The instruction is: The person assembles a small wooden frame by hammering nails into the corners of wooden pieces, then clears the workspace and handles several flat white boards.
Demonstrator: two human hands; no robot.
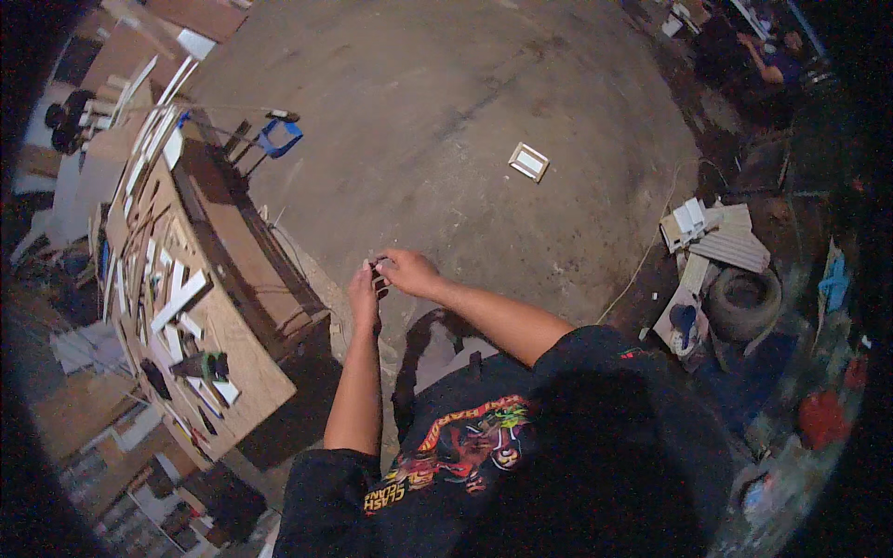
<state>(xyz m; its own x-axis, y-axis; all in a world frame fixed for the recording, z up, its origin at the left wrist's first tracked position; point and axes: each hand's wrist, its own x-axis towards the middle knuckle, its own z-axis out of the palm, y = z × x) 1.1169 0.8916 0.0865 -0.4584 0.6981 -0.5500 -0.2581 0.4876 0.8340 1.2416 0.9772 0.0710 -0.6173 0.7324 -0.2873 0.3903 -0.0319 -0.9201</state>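
Note:
My left hand (364, 298) and my right hand (410, 273) meet in front of my body, over the bare floor. Their fingers are bent together around something small and dark, mostly hidden by the fingers, so its kind does not show. Both hands look closed, with the fingertips almost touching. Farther off, a small frame (528, 162) with pale edges and a white middle lies on the floor.
On my left stands a wooden workbench (265, 383) strewn with wood strips, white pieces and a dark tool (203, 365). Beyond it is a blue stool (280, 138). At right lie a tire (745, 302) and scrap boards (735, 240). Another person (770, 67) is at far right.

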